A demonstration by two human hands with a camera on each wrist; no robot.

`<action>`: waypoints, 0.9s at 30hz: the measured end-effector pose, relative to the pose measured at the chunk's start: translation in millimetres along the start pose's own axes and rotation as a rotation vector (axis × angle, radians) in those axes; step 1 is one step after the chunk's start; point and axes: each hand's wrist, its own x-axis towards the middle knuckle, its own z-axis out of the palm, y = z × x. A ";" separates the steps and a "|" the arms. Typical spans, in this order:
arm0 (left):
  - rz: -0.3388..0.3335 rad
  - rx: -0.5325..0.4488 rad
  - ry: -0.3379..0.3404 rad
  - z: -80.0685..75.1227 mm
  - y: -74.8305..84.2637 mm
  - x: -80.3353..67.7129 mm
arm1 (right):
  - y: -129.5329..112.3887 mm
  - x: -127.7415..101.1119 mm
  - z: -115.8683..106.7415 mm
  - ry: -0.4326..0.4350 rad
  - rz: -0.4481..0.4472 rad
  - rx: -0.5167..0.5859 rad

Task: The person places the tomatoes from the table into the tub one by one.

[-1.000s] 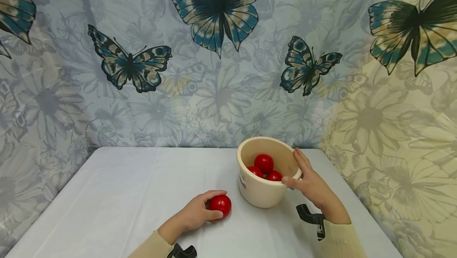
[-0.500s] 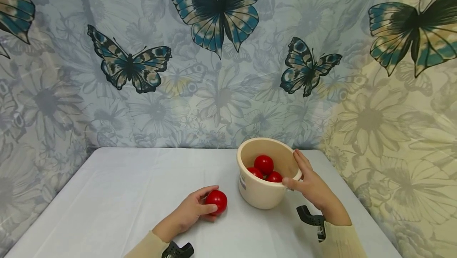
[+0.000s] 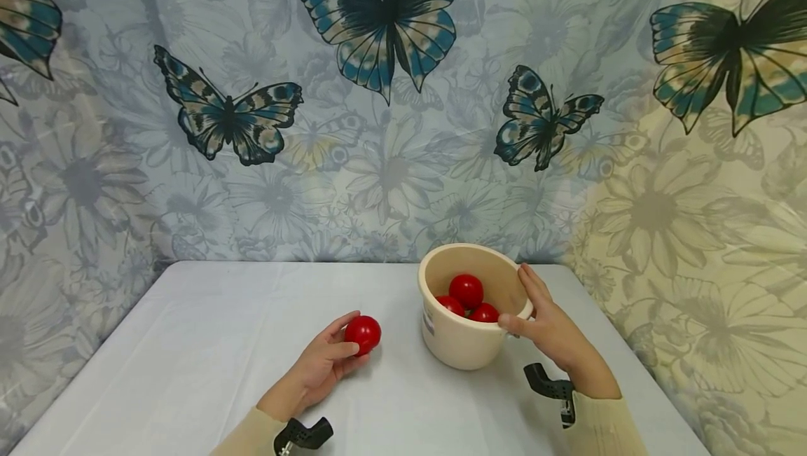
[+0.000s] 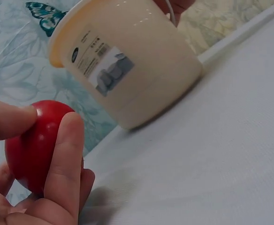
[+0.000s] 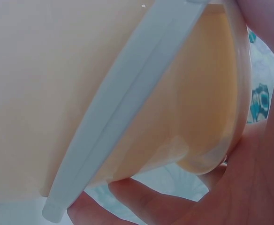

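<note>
Your left hand (image 3: 321, 365) has its fingers and thumb wrapped round a small glossy red ball (image 3: 363, 334), low and just left of centre in the head view. A second ago that ball sat on the white-covered table (image 3: 208, 344) nearer the cream plastic bucket (image 3: 463, 340); it is now lifted off the cloth and drawn left, so it looks picked up rather than rolled. Your right hand (image 3: 545, 326) still grips the bucket's right rim, thumb at the front edge. Three more red balls (image 3: 466, 290) lie inside. The left wrist view shows the bucket's printed label (image 4: 102, 65); the right wrist view shows its pale handle strip (image 5: 127, 103), which the head view barely shows.
</note>
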 end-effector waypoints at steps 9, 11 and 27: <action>0.030 -0.036 0.117 1.6 10.7 1.9 | -1.5 2.2 0.3 -0.002 0.002 0.003; 0.038 -0.062 0.155 5.8 18.0 2.7 | -1.8 2.3 -0.1 -0.003 0.004 0.003; 0.232 0.098 0.040 80.7 97.6 28.5 | -0.7 0.2 0.5 0.000 0.015 -0.001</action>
